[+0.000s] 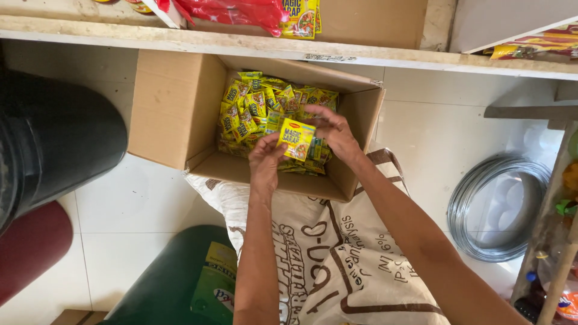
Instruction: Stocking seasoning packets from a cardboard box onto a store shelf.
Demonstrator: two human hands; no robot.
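Head view, looking straight down: both hands are together over the open box (174, 108), clamped on one yellow sachet (296, 138). The left hand (265, 161) pinches its lower left edge, fingers curled up against it. The right hand (337, 133) comes in from above and to the right, fingertips on the sachet's top edge. The sachet hangs just above the heap of sachets (259, 108) that fills the far part of the box, yellow and green packets lying every which way. The box sits on a pale tiled floor (120, 210), its near edge touching a printed white sack (337, 265) that lies under both forearms. To the left, a black drum (54, 138); below it something dark red (30, 247). Near the sack, a green container (174, 283). Off right, a coil of wire (481, 204) on the tiles. Across the top runs a shelf (241, 43) with more packets.
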